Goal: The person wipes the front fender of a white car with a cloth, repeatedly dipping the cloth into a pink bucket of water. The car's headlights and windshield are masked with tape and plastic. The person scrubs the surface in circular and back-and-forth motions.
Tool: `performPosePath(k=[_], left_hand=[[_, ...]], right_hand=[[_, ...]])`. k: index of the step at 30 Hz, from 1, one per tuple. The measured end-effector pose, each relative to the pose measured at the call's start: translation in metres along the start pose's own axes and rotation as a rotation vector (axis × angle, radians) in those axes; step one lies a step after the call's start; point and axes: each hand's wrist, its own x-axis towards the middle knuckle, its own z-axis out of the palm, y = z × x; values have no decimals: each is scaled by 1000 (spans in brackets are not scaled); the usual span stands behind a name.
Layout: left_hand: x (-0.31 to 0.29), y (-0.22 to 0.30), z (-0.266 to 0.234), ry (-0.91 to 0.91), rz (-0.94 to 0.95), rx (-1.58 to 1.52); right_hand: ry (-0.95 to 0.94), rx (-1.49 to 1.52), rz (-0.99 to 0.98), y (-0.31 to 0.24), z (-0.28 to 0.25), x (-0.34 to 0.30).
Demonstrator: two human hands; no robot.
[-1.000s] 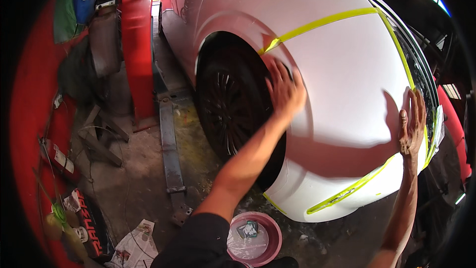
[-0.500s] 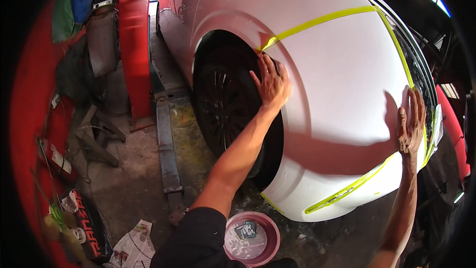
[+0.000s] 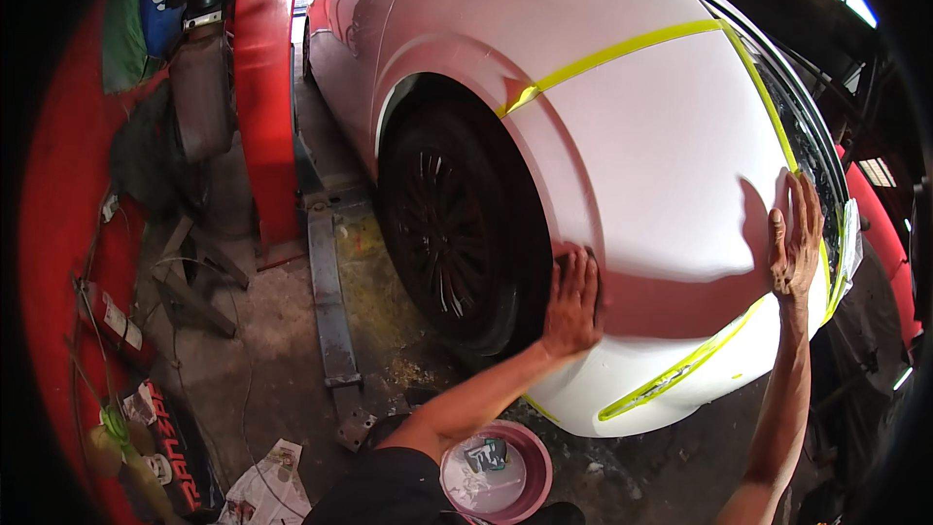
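Observation:
A white car bumper and fender panel (image 3: 671, 185) fills the middle, bordered with yellow masking tape (image 3: 632, 49). My left hand (image 3: 575, 306) lies against the wheel-arch edge, low beside the dark wheel (image 3: 442, 228), its fingers stretched out. Nothing shows in that hand, though its palm is hidden. On the right, my right hand (image 3: 799, 243) rests flat on the panel by the taped edge, fingers pointing up. A shadow spreads over the white surface between both hands. Below them, more tape frames a narrow slot (image 3: 671, 379) in the bumper.
A pink basin (image 3: 537, 467) with cloudy water and a dark pad (image 3: 486, 454) stands on the floor beneath my left arm. A red post (image 3: 267, 87) and a grey lift arm (image 3: 330, 301) are left of the car. Newspaper (image 3: 267, 486) and a cable lie lower left.
My left hand has slid down along the wheel-arch edge, from near the tape's end to the lower part. My right hand stays on the same spot of the panel. The view has shifted slightly.

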Motion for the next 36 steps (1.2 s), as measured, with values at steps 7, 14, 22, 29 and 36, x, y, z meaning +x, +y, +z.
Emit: performPosePath(k=[7,14,22,29,36], left_hand=[[92,-21,12,63,-41,148],[126,-17,-4,-58,-376,-159],[127,-36,0,-65,-323,-94],[112,-35,-4,-131,-182,-58],[-46,26,27,-111,-15,-35]], right_hand=[[10,28,-11,-5,0,5],[-4,14,-7,0,-1,4],[5,3,-2,-2,-1,3],[2,-2,-10,-2,-6,4],[8,-9,-4,-1,-1,5]])
